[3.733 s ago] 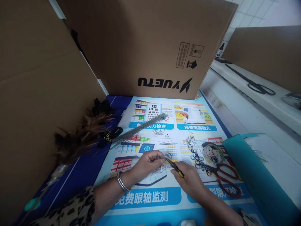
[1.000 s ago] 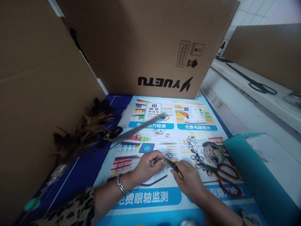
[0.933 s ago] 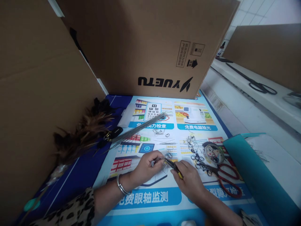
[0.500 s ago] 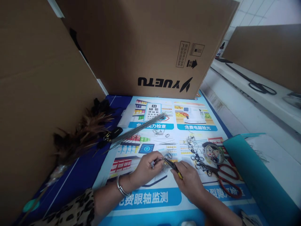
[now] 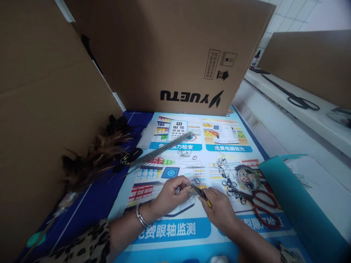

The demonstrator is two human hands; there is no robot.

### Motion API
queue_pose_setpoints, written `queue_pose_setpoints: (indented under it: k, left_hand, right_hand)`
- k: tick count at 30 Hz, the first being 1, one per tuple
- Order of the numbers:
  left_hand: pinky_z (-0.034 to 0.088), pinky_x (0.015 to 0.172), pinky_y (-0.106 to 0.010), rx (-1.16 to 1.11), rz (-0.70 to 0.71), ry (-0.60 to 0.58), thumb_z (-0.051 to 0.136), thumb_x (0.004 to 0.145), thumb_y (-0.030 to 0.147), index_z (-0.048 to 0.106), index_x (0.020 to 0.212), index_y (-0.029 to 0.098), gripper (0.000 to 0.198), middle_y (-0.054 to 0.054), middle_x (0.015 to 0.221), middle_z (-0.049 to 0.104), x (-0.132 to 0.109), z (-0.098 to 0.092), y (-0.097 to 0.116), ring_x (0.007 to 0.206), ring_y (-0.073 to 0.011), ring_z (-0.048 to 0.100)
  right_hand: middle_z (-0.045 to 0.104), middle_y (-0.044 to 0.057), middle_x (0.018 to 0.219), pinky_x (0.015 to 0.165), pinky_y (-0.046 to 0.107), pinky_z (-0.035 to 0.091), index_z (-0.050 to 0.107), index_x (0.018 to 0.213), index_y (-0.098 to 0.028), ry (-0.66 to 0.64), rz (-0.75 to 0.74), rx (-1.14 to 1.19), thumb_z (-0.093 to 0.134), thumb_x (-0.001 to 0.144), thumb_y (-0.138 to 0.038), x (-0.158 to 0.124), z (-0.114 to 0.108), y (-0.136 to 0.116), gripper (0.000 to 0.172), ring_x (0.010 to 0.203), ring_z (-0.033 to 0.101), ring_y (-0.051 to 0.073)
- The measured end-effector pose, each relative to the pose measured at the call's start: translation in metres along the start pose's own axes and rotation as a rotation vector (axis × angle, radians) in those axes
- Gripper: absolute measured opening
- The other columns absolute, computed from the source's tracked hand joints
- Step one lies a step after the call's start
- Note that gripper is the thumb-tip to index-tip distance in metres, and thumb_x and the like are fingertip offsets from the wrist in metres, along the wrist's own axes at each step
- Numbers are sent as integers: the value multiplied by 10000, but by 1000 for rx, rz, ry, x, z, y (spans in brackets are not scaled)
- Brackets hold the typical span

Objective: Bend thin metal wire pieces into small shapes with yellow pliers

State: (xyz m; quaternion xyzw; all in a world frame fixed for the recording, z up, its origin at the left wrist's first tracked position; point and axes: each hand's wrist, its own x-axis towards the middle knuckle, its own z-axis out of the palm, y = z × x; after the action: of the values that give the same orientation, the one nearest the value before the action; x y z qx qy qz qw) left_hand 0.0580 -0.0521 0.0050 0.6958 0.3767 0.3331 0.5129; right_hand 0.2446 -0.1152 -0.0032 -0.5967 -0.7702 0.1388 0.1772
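My left hand [image 5: 174, 190] is closed, its thumb and fingertips pinching a small piece of thin wire whose exact shape is too fine to make out. In my right hand [image 5: 221, 206] is a pair of pliers [image 5: 199, 190] with dark jaws and yellow-and-black handles. The jaws point left and meet the wire at my left fingertips. Just beyond them lies a small wire loop [image 5: 195, 181] on the printed mat. A bundle of straight wires [image 5: 164, 148] lies slanting farther back. Several wire rings [image 5: 231, 184] lie to the right of my right hand.
Red-handled scissors [image 5: 264, 206] and a round clear dish [image 5: 248, 178] lie at the right, near a teal box [image 5: 290, 197]. Brown feathers [image 5: 95, 151] lie at the left. Cardboard panels [image 5: 164, 47] stand behind and left. Black scissors [image 5: 303, 102] rest on the white ledge.
The view has shifted very slightly. Both hands stay nearly in place, with the pliers still at the wire by my left fingertips.
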Motion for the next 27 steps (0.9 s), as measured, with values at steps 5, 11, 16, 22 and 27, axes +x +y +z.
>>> queue_pose_setpoints:
  k: [5,11,16,22,27]
  left_hand:
    - [356,541,-196,-65,-25,-15,498,791,215,535,742,137,100,7,648,496,0,0,0,576,-95,428]
    - [374,573,-206,-31,18,5,511,777,207,534,714,139,96,0,650,511,0,-1,1,601,-105,451]
    - [387,587,-216,18,46,59,499,776,189,522,710,145,82,-4,656,521,1,-1,0,616,-114,472]
    - [400,607,-232,110,82,67,501,765,160,542,724,145,60,-20,674,551,0,-1,1,636,-128,498]
    - [406,608,-230,153,103,72,500,763,149,547,737,148,54,-22,684,566,-1,0,0,638,-126,510]
  right_hand:
    - [583,54,813,611,257,399,543,910,-177,-6,-9,45,431,857,-262,1,-1,0,150,734,532,173]
    - [561,61,823,637,269,418,536,918,-180,51,-15,89,442,850,-274,2,-1,-1,150,763,512,177]
    - [544,62,837,663,285,423,523,898,-179,58,1,115,440,852,-278,1,-2,-2,136,786,498,182]
    - [543,70,865,689,301,426,523,919,-179,57,14,109,443,852,-287,2,-2,-4,150,812,491,192]
    - [546,68,858,703,305,424,530,926,-176,61,12,78,448,852,-281,1,1,-3,152,809,493,192]
